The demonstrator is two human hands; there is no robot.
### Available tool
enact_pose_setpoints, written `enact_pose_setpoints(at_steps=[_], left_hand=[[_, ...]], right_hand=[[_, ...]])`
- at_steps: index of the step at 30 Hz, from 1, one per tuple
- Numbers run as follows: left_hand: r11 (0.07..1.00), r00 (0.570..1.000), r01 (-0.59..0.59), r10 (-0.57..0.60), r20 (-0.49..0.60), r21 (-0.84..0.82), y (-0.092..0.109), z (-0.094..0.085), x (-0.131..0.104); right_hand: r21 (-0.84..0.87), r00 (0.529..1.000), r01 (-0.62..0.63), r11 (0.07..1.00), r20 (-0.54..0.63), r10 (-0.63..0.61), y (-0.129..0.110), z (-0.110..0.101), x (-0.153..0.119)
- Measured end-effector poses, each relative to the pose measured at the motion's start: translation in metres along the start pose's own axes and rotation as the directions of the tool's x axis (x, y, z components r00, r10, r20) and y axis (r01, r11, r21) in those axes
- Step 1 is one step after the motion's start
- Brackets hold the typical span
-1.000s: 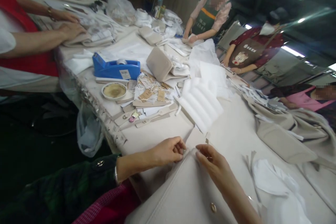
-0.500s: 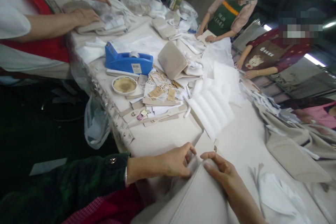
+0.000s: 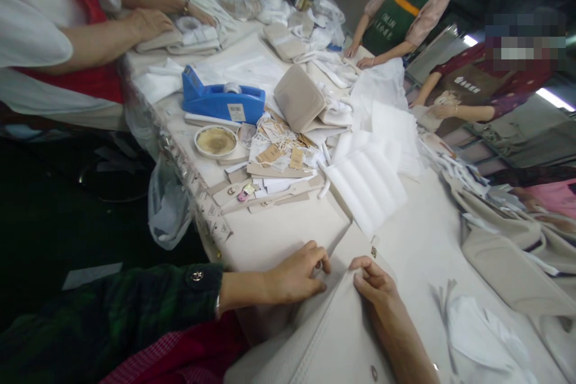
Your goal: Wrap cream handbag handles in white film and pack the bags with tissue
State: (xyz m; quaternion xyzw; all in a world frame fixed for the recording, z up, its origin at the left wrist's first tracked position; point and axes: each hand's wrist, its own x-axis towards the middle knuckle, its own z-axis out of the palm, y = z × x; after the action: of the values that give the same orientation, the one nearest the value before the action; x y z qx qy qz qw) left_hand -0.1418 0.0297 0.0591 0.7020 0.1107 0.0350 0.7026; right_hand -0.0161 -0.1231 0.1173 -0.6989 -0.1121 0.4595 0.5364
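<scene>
A light beige bag-like piece (image 3: 333, 336) with a stitched seam lies at the bottom centre, in front of me. My right hand (image 3: 375, 285) pinches its top edge between thumb and fingers. Just left of that edge is my left hand (image 3: 299, 273), its fingers curled inward over the opening; what its fingertips hold, if anything, is hidden. A beige flap (image 3: 353, 245) with a small metal fitting extends beyond both hands on the table.
Beyond my hands are white padded foam (image 3: 366, 189), a pile of tags (image 3: 274, 147), a round dish (image 3: 216, 141) and a blue tape dispenser (image 3: 225, 102). Beige bags (image 3: 508, 270) lie at the right. People work around the table (image 3: 288, 225).
My left hand has shifted slightly left, away from my right hand, and the thin clear film between them no longer shows. The co-worker's hands at the upper left have moved.
</scene>
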Motion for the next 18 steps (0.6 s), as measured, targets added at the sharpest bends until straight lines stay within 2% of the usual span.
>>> enact_pose_setpoints(at_steps=[3, 5, 8, 11, 13, 14, 16, 18], left_hand=[[0.986, 0.992, 0.101, -0.111, -0.067, -0.130, 0.002, -0.002, -0.016], [0.975, 0.983, 0.175, -0.181, -0.031, -0.140, 0.003, -0.004, -0.033], [0.964, 0.965, 0.260, -0.257, 0.059, -0.049, 0.003, -0.005, -0.057], [0.959, 0.958, 0.275, -0.279, 0.066, 0.063, 0.002, -0.003, -0.072], [0.952, 0.959, 0.272, -0.281, 0.043, 0.141, 0.002, 0.001, -0.074], [0.947, 0.961, 0.265, -0.276, 0.035, 0.183, 0.002, 0.002, -0.074], [0.935, 0.967, 0.236, -0.252, 0.029, 0.265, 0.002, 0.004, -0.074], [0.917, 0.971, 0.210, -0.236, 0.038, 0.338, 0.004, 0.006, -0.073]], right_hand=[[0.010, 1.000, 0.009, 1.000, -0.002, -0.009, 0.002, -0.002, 0.000], [0.012, 1.000, 0.016, 1.000, -0.023, -0.016, 0.004, -0.002, -0.001], [-0.028, 0.999, 0.013, 1.000, -0.036, -0.014, 0.005, -0.001, -0.001], [-0.072, 1.000, 0.010, 0.997, -0.023, -0.012, 0.003, -0.001, 0.000], [-0.242, 0.997, 0.074, 0.968, -0.007, -0.078, -0.001, 0.000, 0.002], [-0.381, 0.988, 0.146, 0.913, 0.014, -0.151, -0.004, 0.001, 0.003], [-0.643, 0.935, 0.323, 0.694, 0.103, -0.340, -0.011, 0.007, 0.005], [-0.754, 0.861, 0.458, 0.471, 0.245, -0.445, -0.018, 0.017, 0.007]])
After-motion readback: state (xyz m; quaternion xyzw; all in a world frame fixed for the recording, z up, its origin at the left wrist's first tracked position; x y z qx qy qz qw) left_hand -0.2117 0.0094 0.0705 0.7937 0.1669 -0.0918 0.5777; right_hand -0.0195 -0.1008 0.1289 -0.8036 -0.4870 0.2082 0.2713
